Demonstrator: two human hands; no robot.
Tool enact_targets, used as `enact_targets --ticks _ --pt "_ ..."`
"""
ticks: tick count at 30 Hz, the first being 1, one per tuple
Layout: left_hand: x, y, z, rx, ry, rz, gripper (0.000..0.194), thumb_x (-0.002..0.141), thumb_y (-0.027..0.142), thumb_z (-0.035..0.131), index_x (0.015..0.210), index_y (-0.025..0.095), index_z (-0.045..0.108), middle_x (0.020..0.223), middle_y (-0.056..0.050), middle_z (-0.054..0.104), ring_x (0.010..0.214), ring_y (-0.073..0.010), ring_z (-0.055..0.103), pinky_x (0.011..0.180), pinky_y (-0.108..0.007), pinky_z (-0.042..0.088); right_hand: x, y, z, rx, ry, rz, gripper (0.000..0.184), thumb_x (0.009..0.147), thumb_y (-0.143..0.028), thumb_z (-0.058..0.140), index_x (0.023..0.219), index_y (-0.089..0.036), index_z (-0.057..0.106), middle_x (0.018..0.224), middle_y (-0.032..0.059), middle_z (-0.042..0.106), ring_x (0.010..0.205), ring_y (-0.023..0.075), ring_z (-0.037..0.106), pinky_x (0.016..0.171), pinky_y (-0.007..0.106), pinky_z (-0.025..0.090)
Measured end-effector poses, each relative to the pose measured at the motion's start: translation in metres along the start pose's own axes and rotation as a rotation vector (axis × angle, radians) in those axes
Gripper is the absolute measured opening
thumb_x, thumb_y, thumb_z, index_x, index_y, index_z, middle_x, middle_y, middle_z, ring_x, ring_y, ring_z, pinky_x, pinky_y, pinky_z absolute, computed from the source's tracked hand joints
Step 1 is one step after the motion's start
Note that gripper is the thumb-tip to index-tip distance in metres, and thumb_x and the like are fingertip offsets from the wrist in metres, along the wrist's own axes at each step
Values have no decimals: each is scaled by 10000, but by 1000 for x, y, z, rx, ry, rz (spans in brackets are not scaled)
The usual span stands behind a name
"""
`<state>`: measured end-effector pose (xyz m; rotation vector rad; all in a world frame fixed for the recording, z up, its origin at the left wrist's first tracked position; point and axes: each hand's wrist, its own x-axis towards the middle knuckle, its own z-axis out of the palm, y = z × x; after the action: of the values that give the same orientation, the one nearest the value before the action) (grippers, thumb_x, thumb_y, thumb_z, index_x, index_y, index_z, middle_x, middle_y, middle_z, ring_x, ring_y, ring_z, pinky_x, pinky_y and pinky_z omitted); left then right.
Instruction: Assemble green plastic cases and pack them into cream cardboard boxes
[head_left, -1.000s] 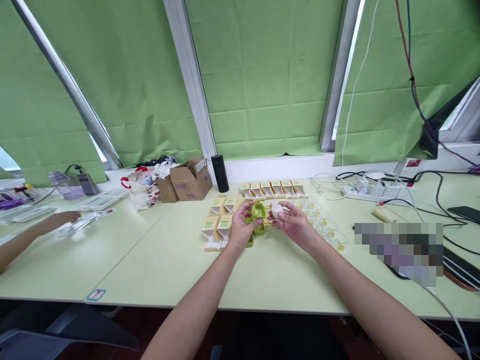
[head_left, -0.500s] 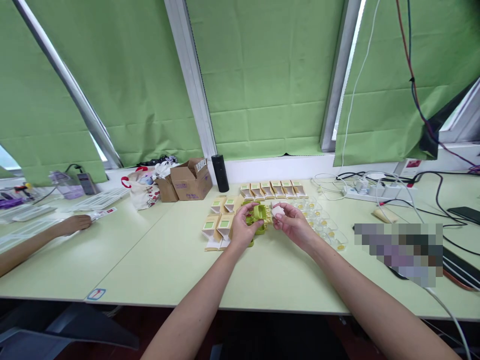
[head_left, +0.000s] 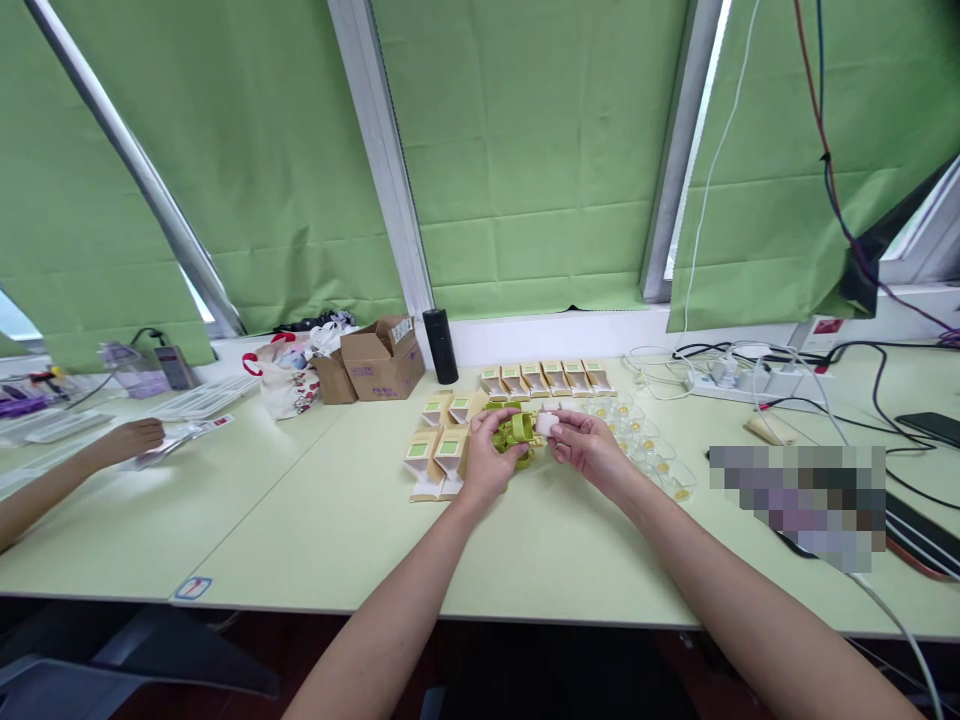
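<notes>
My left hand (head_left: 491,455) grips an olive-green plastic piece (head_left: 517,428), ring-like in shape, over the middle of the table. More green pieces lie just behind and under it, partly hidden by the fingers. Between the thumb and fingers of my right hand (head_left: 585,442) is a small white block-like piece (head_left: 547,423), close to the green one; whether they touch I cannot tell. Small yellow parts (head_left: 538,441) show between the hands. Clear plastic pieces with yellow centres (head_left: 646,446) lie in rows right of my right hand. Folded card boxes (head_left: 450,449) with green squares stand left of my left hand.
Behind the hands runs a row of folded card boxes (head_left: 544,380). A black cylinder (head_left: 440,347) and a cardboard box (head_left: 384,362) stand by the wall. A power strip (head_left: 757,385) with cables sits at right. Another person's hand (head_left: 135,440) works at far left.
The white piece has turned in my right hand and come slightly nearer the green piece. At far left the other person's hand has drawn left, with a clear packet now beside it.
</notes>
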<state>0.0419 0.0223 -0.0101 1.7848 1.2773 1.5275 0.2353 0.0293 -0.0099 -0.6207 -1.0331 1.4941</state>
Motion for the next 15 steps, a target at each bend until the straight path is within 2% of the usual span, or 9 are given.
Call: enact_targets --ticks 5,9,15 --pt "-3 4 2 3 5 -9 554 670 7 831 1152 276 789 1261 -84 589 1285 -279 582 1154 -447 476 1 2 1 -147 9 -49 500 586 -465 1004 937 -171 805 778 40 750 506 95 511 476 269 425" --pt "-6 6 2 6 -12 1 520 681 25 833 1126 290 798 1274 -73 551 1312 -278 571 1204 -464 444 1 3 1 -224 -9 -62 490 612 -510 984 916 -162 820 719 27 721 490 97 512 488 280 443" --pt "-7 7 1 -14 -26 36 529 664 26 847 1113 302 808 1242 -71 545 1313 -285 562 1183 -466 472 0 2 -1 -260 -4 -45 472 613 -529 977 886 -171 834 697 37 730 519 123 561 528 296 503"
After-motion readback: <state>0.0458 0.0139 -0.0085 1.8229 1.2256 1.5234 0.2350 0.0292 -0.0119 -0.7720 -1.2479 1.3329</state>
